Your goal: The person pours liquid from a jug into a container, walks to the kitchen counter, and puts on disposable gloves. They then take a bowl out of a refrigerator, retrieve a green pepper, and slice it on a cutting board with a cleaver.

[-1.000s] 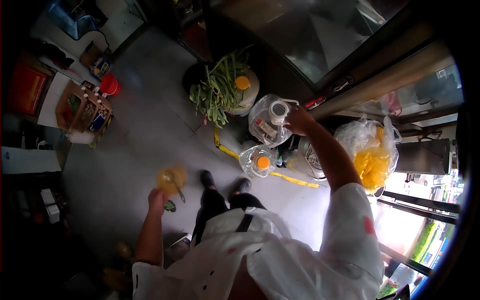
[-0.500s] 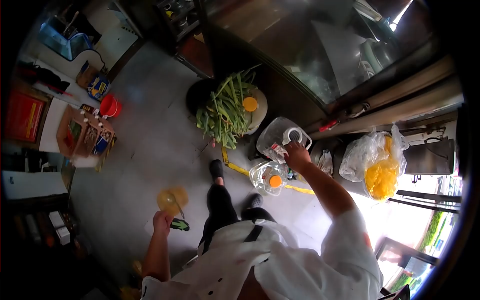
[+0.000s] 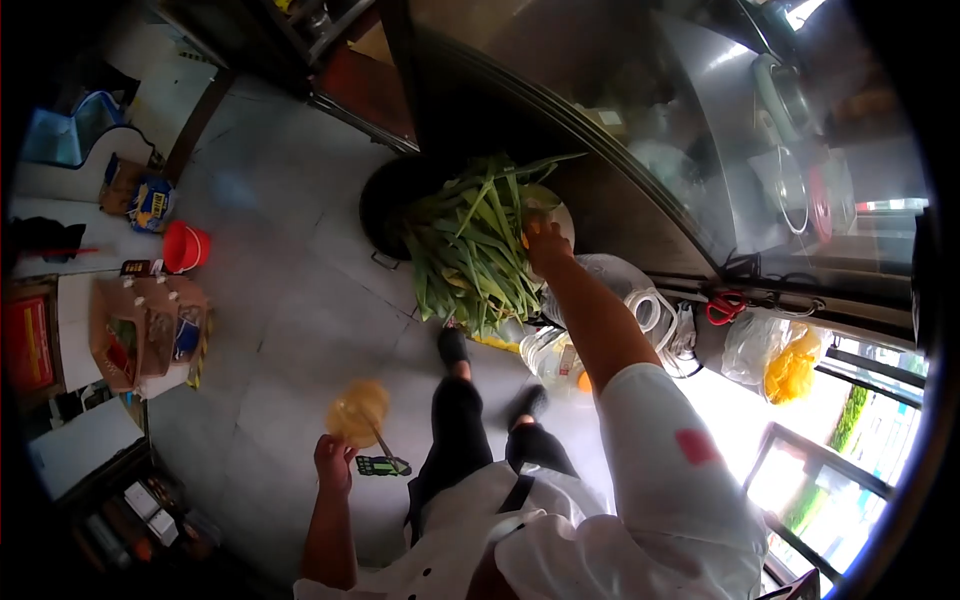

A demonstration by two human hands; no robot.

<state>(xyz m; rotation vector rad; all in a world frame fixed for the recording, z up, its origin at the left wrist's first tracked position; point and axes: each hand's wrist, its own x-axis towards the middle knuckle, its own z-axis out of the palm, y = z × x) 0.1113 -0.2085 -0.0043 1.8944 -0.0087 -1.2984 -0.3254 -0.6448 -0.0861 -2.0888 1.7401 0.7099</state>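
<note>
My left hand (image 3: 336, 463) is closed at the rim of a translucent yellowish bowl (image 3: 357, 412), held above the floor. A thin metal shaft (image 3: 378, 436) crosses the bowl's side, and a green-and-black piece (image 3: 384, 466) sits at its lower end; what kind of tool it is, I cannot make out. Reaching forward, my right hand (image 3: 546, 243) has its fingers curled over the orange cap of a pale, round-topped jug (image 3: 563, 217). Only a sliver of that cap shows. Long green leafy stalks, like scallions or leeks (image 3: 475, 245), lie heaped beside this hand, over a dark pot (image 3: 383, 205).
Clear plastic jugs (image 3: 560, 360) stand near my right foot, beside a white-handled container (image 3: 648, 312). Yellow and clear bags (image 3: 790, 362) are at the right. On the left are a red bucket (image 3: 186, 246) and a pinkish divided bin (image 3: 150, 330). A glass-fronted cabinet (image 3: 640, 150) runs along the far right.
My right hand has left the white-handled container and moved forward and left to the orange-capped jug. The view has shifted closer to the green stalks. My left hand still holds the bowl.
</note>
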